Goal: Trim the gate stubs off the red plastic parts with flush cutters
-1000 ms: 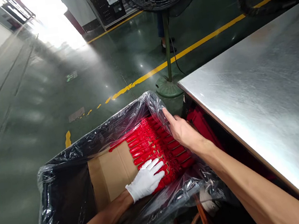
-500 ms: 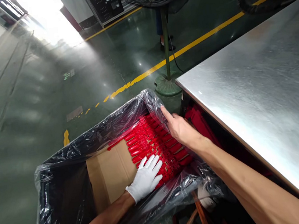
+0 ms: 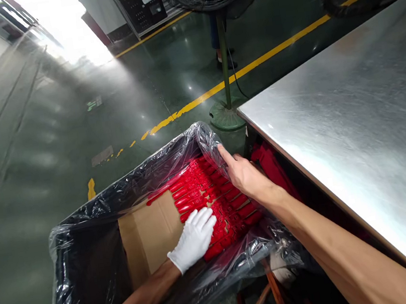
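Observation:
My left hand (image 3: 194, 236), in a white glove, lies palm down with fingers outstretched on rows of red handle-shaped parts (image 3: 190, 197). Their exact kind I cannot make out. They lie side by side on a brown cardboard sheet (image 3: 153, 229) inside a dark bin. A clear plastic liner (image 3: 206, 139) covers the bin's walls and folds over its rim. My bare right hand (image 3: 241, 169) grips the liner at the right rim, index finger stretched along it and the other fingers curled, partly hidden.
A metal-topped table (image 3: 348, 111) stands close on the right, with red material (image 3: 270, 162) beneath its edge. Beyond the bin is a pedestal fan (image 3: 231, 113); a person's legs (image 3: 215, 39) show behind it. A wooden stool (image 3: 275, 290) is below the bin.
My gloved left hand has shifted slightly left and up over the red parts, and its fingers have drawn closer together. My right hand has stayed at the rim.

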The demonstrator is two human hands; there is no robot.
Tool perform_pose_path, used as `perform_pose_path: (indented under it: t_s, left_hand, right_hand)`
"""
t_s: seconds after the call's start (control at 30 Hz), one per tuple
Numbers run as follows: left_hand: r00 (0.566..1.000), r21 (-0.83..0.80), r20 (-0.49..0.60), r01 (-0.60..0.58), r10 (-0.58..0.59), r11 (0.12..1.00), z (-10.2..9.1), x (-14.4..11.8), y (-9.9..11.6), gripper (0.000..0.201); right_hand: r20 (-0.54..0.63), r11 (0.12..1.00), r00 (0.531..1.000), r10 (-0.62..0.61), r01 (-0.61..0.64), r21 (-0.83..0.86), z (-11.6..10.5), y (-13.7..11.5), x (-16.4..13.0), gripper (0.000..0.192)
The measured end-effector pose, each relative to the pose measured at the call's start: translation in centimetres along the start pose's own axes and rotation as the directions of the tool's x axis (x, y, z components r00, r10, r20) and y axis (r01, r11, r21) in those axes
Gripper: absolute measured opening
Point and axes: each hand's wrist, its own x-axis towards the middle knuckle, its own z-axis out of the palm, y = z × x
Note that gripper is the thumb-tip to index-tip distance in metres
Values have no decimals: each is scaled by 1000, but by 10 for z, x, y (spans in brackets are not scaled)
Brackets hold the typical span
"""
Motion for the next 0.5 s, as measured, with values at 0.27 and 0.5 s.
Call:
perform_pose_path:
  t_s: [0.27, 0.5]
  left_hand:
    - [944, 71, -113, 318, -309, 945, 11, 7, -42, 22]
    - [944, 133, -81, 328, -319, 935, 14, 16, -40, 23]
  right_hand:
    - [16, 999, 999, -34, 35, -33, -4, -1, -1, 24]
    - [-1, 979, 998, 62, -61, 192, -9, 0, 0, 29]
